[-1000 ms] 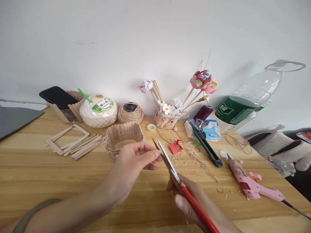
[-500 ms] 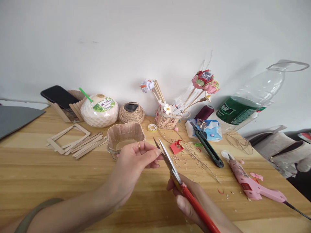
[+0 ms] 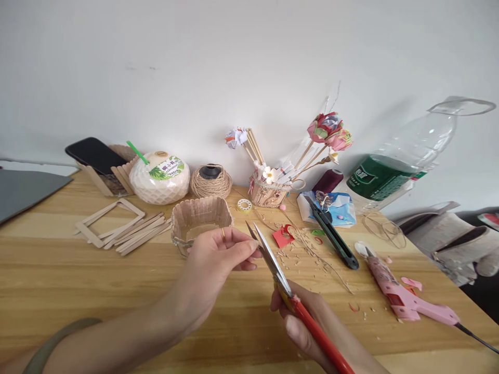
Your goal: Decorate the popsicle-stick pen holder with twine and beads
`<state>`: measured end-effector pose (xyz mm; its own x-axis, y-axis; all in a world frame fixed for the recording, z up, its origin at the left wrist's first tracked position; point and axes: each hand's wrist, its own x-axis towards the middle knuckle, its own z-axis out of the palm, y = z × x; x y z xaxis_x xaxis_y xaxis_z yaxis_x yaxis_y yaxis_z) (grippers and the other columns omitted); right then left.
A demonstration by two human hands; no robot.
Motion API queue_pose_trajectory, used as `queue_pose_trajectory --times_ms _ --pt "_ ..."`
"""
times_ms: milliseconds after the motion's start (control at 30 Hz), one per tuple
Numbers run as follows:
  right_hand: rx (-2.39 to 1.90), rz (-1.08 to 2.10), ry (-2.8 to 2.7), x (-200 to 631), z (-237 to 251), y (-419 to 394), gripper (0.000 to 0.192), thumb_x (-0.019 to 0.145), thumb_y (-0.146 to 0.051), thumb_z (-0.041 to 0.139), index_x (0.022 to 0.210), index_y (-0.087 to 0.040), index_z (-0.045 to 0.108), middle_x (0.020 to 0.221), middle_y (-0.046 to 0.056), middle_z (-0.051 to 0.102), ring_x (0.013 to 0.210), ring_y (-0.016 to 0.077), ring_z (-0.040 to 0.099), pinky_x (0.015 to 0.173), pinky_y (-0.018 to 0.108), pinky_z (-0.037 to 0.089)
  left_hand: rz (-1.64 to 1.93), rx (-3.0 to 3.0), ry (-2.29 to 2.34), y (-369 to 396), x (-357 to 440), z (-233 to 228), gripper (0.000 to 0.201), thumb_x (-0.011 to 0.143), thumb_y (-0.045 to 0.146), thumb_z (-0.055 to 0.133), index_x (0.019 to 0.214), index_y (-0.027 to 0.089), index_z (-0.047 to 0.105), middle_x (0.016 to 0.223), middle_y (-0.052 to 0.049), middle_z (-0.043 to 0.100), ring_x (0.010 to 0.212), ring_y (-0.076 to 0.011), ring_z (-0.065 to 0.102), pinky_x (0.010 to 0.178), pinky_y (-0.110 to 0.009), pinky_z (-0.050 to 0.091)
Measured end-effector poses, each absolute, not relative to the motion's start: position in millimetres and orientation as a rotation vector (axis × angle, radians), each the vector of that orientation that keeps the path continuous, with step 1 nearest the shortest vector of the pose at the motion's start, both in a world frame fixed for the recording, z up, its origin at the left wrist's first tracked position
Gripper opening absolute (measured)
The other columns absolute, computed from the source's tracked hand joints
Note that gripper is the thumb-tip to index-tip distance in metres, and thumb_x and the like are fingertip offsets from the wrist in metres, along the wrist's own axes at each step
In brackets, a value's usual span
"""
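Scissors: stiff, probably light; right fingers are gripping the handle, safest hold. Left fingers are pinching, contents unclear, blades lying just beside.

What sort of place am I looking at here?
Probably a craft table, maybe at home: a pink glue gun, a ball of twine and loose craft sticks lie on the wooden top.

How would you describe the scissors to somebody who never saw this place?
Find the wooden table, then the right hand above its near side. It holds the scissors, blades slightly open; their red handle distinguishes them from the dark utility knife lying farther right.
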<state>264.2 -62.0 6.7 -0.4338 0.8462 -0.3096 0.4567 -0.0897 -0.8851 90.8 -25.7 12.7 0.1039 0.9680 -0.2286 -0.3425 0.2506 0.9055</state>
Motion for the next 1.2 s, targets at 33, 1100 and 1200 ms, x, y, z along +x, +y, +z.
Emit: queue_pose_trajectory --times_ms 33,1100,1200 --pt "-1.416 1.544 -1.83 264.3 6.8 -62.0 0.066 0.065 -0.084 0.039 0.073 -0.018 0.043 0.06 -0.005 0.032 0.054 0.0098 0.026 0.05 0.024 0.022 1.136 0.796 1.007 -25.6 90.7 12.9 0.009 0.067 0.021 0.07 0.061 0.016 0.065 0.061 0.001 0.067 0.061 -0.0094 0.06 0.059 -0.02 0.049" --pt "-1.576 1.439 -1.863 263.7 2.2 -61.6 0.066 0.063 -0.086 0.036 0.062 -0.02 0.032 0.059 -0.005 0.028 0.055 0.0096 0.023 0.049 0.024 0.018 1.139 0.798 1.014 -26.2 89.8 13.0 0.01 0.068 0.02 0.068 0.061 0.015 0.064 0.062 0.001 0.066 0.061 -0.01 0.059 0.061 -0.022 0.048" --pt "-1.588 1.42 -1.855 263.1 1.3 -61.7 0.066 0.063 -0.086 0.038 0.062 -0.02 0.033 0.058 -0.006 0.027 0.054 0.0094 0.023 0.048 0.024 0.017 1.138 0.793 1.036 -25.7 90.0 13.0 0.01 0.067 0.02 0.068 0.06 0.015 0.064 0.061 0.001 0.066 0.06 -0.0104 0.059 0.061 -0.023 0.048"
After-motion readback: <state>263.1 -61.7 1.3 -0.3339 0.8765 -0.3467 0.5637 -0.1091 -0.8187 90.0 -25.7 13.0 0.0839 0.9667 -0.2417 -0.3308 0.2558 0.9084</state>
